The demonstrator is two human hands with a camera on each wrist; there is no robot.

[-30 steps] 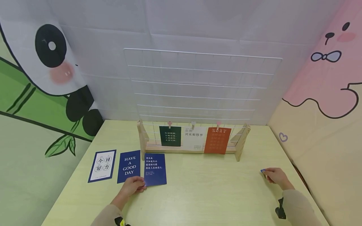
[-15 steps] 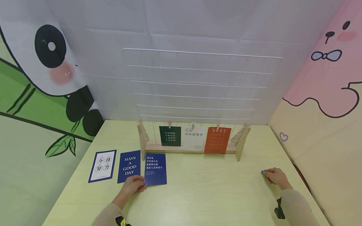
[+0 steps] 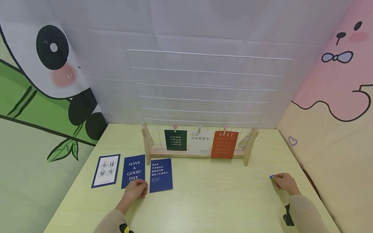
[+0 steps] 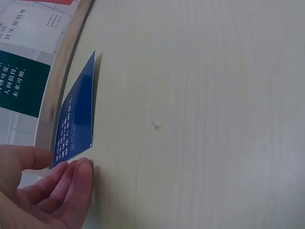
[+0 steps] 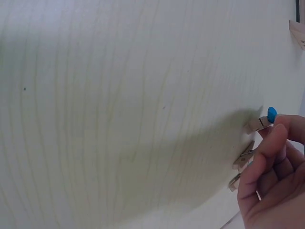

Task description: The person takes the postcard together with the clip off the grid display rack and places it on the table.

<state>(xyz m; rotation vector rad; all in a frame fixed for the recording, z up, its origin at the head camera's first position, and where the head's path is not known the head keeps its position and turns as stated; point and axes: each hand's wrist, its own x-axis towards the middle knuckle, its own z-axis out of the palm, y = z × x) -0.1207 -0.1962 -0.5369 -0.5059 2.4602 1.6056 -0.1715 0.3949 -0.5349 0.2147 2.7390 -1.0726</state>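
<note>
My left hand is just left of a blue card with white writing, its fingertips apart from the card in the head view. In the left wrist view, thumb and fingers are parted beside that blue card, and a shadow runs along its edge. A second blue card, "HAVE A GOOD DAY", lies partly behind the hand. Over at the right, my right hand pinches a small wooden clothespin by its blue end between thumb and index finger. Several further clothespins lie under that hand, partly covered.
A white wire grid on wooden feet stands at the back. Pegs hold a green card, a white card and an orange card on it. A blue-bordered white card lies far left on the table.
My left fingers have let go of the right-hand blue card and drawn slightly left. That card has shifted a little to the right. My right hand has barely moved.
</note>
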